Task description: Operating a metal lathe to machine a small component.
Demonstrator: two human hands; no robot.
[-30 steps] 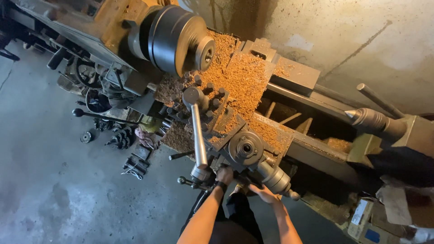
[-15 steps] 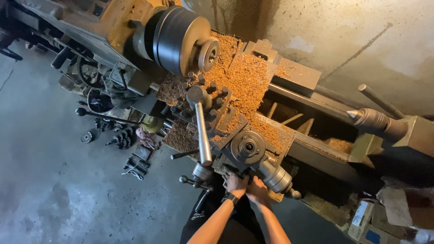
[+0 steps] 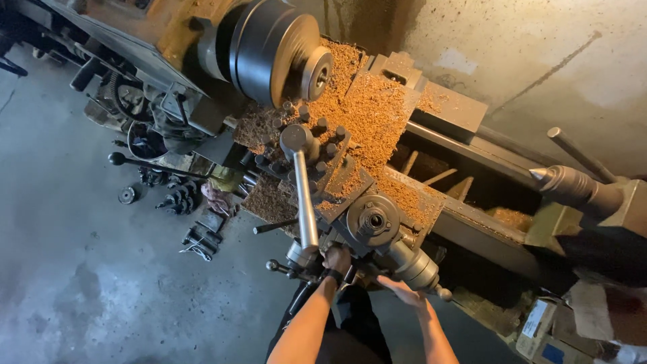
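Gripping a lathe carriage handwheel (image 3: 300,259), the left hand (image 3: 336,259) was clenched on it just beneath the tool post lever (image 3: 304,195). The right hand (image 3: 402,292) lay open-fingered against the cross-slide crank (image 3: 418,269), apparently positioning the carriage; finer feeding seemed needed.

Long lever (image 3: 304,195) and crank (image 3: 416,266) crowding the carriage front; open floor (image 3: 87,283) leftward.

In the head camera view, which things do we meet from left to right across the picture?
Loose parts on the floor → long steel lever → round dial on the lathe carriage → pointed tailstock centre → cardboard boxes.
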